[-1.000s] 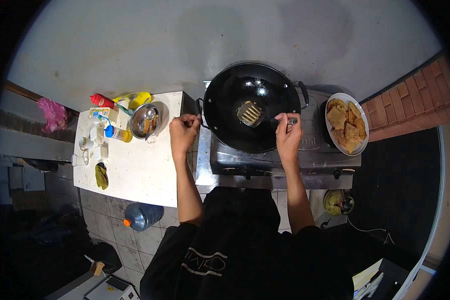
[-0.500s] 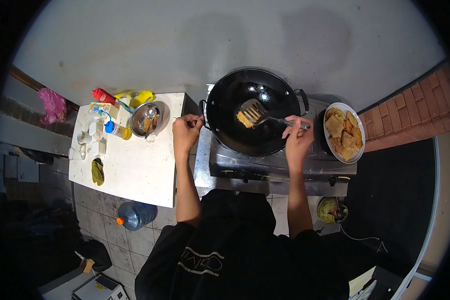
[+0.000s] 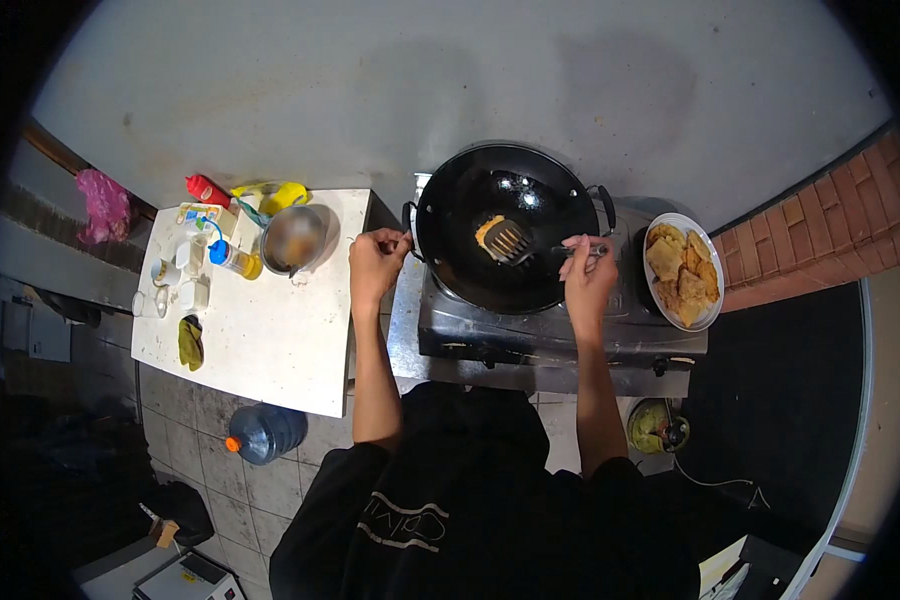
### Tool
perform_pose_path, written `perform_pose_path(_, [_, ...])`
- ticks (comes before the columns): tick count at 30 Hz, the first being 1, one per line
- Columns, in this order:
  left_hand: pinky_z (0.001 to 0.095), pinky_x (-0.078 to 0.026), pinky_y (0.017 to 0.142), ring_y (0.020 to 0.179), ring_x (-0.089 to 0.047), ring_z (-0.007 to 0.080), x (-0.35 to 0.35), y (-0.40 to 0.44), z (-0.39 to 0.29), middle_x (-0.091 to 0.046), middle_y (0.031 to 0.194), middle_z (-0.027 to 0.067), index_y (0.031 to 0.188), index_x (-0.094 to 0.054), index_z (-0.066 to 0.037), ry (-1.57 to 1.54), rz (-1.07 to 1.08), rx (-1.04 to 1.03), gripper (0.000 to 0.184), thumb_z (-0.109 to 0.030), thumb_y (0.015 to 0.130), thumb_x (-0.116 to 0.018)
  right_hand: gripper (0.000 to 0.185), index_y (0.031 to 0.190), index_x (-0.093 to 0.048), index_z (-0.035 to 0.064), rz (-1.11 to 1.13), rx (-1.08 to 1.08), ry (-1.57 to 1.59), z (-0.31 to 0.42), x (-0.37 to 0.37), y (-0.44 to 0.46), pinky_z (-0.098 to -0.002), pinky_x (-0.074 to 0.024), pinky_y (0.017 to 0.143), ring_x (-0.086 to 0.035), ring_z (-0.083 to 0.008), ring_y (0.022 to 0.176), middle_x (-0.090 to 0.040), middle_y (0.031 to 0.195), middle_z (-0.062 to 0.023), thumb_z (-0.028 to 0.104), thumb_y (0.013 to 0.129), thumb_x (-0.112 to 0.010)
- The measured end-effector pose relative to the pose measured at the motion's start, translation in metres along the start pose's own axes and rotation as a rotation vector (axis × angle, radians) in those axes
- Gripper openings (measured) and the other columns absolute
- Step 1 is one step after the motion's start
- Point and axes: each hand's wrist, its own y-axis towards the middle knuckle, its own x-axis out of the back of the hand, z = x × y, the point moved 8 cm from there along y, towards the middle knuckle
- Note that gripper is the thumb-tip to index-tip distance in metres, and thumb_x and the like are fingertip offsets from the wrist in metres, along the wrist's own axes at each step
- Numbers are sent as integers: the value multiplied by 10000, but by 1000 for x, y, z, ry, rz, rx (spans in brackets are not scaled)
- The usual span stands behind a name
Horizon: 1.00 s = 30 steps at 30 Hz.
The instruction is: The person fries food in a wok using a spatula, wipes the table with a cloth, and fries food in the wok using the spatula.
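A black wok (image 3: 470,190) stands on the steel stove (image 3: 570,345), with a shiny film of liquid inside. My left hand (image 3: 377,262) has its fingers closed at the wok's left handle (image 3: 408,222). In my right hand (image 3: 587,268) is the handle of a slotted spatula (image 3: 510,243), whose head rests low in the wok. A small golden-brown fried piece (image 3: 484,228) lies at the spatula's head, partly covered by it. Right of the wok, a white oval plate (image 3: 716,310) holds several flat fried pieces (image 3: 675,262).
On the white table (image 3: 280,350) at left are a metal bowl (image 3: 295,240), a blue-capped bottle (image 3: 238,262), a red bottle (image 3: 206,190), white containers (image 3: 192,258) and a green item (image 3: 190,343). A water jug (image 3: 270,434) stands on the floor. A green gas cylinder (image 3: 652,427) is below the stove.
The spatula has shifted over the fried piece, which now shows at its upper left side. My right hand moved right, then slightly back left. My left hand stays at the wok handle.
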Motion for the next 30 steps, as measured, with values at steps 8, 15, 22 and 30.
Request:
perform_pose_path(8, [307,-414,514,485,-505,154,1,-2,-4,-566,549,85,764,-696,16,11,-4,11,200,-177,797,-734,126,924,-516,23,22,73,56,-18,-9,-6,-230,-389,469,-511,-63,504,-554,640,-21,123,996,-490])
perform_pose_path(15, [304,-419,518,486,-508,153,0,1,0,-570,552,88,768,-696,17,3,21,42,196,-173,794,-734,123,925,-516,20,22,37,42,-10,-8,-9,-243,-392,470,-514,-70,506,-560,651,-23,121,993,-496])
perform_pose_path(22, [308,-427,527,502,-529,156,-1,1,1,-582,565,95,783,-701,20,7,63,27,194,-170,791,-736,140,899,-525,24,19,107,-67,-11,-12,-5,-247,-381,467,-508,-72,495,-550,632,-36,132,987,-514])
perform_pose_path(30, [302,-429,533,513,-536,159,1,3,-4,-588,571,95,808,-705,20,43,86,21,202,-178,792,-741,122,909,-531,21,25,22,-64,-14,-9,-4,-248,-378,473,-518,-75,510,-584,663,-36,121,978,-527])
